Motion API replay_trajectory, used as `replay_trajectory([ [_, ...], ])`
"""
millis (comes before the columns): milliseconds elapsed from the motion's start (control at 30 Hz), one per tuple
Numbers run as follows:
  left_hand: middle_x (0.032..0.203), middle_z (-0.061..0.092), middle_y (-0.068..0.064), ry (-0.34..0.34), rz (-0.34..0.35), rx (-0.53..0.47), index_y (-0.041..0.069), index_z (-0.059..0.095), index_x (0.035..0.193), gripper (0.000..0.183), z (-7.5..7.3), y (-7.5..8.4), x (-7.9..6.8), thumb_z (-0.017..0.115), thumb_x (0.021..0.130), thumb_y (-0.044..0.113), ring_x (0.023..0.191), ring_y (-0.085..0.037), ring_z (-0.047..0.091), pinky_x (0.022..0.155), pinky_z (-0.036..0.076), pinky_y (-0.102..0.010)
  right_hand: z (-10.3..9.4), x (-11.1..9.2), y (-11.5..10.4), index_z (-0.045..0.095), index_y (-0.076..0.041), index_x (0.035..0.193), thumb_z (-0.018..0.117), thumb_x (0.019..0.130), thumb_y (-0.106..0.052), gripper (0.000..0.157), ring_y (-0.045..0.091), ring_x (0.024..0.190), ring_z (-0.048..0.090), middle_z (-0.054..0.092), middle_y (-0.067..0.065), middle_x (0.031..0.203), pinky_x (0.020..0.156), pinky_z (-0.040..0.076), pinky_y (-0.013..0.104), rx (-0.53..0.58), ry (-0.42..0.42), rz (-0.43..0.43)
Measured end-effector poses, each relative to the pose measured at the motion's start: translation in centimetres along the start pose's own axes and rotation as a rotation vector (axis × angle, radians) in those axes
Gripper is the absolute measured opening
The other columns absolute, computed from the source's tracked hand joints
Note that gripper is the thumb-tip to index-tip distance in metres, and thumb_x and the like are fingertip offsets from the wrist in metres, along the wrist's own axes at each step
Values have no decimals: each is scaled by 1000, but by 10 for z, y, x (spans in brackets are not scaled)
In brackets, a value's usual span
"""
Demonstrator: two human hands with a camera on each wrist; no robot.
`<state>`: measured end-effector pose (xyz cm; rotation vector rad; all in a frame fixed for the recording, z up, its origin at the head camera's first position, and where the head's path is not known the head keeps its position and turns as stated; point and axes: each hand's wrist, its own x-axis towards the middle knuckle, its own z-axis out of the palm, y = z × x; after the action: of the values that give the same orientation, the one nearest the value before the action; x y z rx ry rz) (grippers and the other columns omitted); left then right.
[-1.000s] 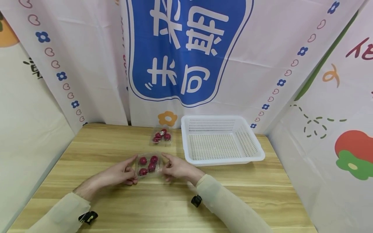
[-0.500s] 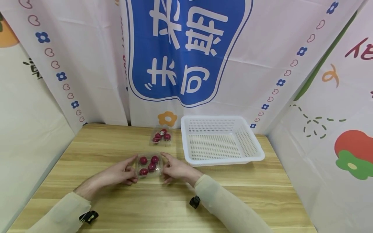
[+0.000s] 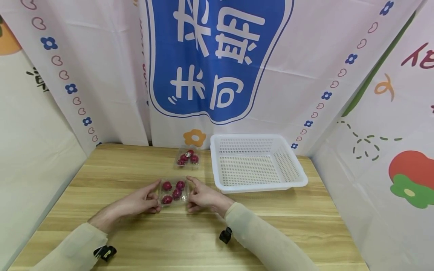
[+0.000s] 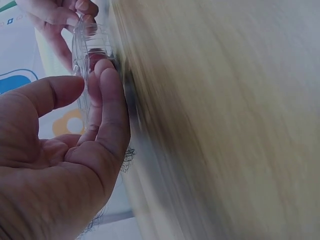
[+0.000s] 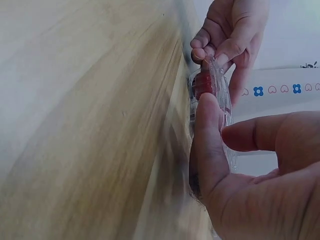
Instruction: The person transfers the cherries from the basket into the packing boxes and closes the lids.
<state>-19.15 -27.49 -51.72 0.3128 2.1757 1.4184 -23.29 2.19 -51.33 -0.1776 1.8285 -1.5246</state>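
A clear plastic clamshell box [image 3: 184, 197] with several small dark red round fruits [image 3: 167, 186] sits on the table between the two hands. My left hand [image 3: 144, 200] grips its left edge; in the left wrist view the thumb [image 4: 70, 91] meets the lid's rim while other fingers lie against the side wall. At the opposite edge, my right hand [image 3: 204, 196] holds the box the same way, thumb [image 5: 250, 133] at the rim and a finger along the side in the right wrist view. Both index fingers point toward the far corners. The lid looks closed.
Behind it, close to the backdrop, lies a second clear box [image 3: 197, 151] with similar red fruits. A white perforated plastic basket [image 3: 301, 171] stands at the back right of the wooden table [image 3: 176, 241]. Printed cloth [image 3: 112, 75] encloses the table's back and sides.
The right hand has shifted slightly left and away from the body, drawing its lower fingers in against the box. The box has moved a touch right; the left hand barely moves.
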Motion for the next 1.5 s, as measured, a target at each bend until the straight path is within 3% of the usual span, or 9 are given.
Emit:
replay_trajectory([
  [300,113,81,-26,-35,26,0,-15,-14,178,94,-5,-2,-2,56,116,-1,110,-36,83,94,75,-33,-2,-6,-5,19,-27,190,58,113,11,94,19,79,67,63,9,102,77,77,37,-51,-3,-10],
  [567,111,78,-22,-8,3,-18,-12,-10,181,97,-2,0,0,59,115,-1,104,-26,82,92,73,-27,0,-1,-2,18,-28,191,60,110,14,101,18,78,66,63,10,103,73,76,33,-54,-9,-7],
  [800,115,77,-21,29,-22,-42,-5,-5,185,98,1,0,-1,62,114,-1,108,-29,83,95,74,-31,-1,-1,0,19,-33,190,56,107,18,104,20,77,66,60,11,101,68,74,29,-52,-29,-32],
  [1133,115,78,-27,34,-2,26,-15,0,181,90,-2,4,1,58,113,-2,107,-34,84,93,76,-41,-1,-4,-2,25,-30,189,54,113,14,92,19,80,66,60,9,103,71,74,29,-67,-32,-28],
  [1500,128,74,-34,107,-56,36,-25,38,165,53,-21,12,27,44,123,6,108,-26,78,87,75,-35,-3,-6,-3,26,-29,189,54,113,14,92,20,83,66,58,8,104,76,76,35,-74,-35,-27],
])
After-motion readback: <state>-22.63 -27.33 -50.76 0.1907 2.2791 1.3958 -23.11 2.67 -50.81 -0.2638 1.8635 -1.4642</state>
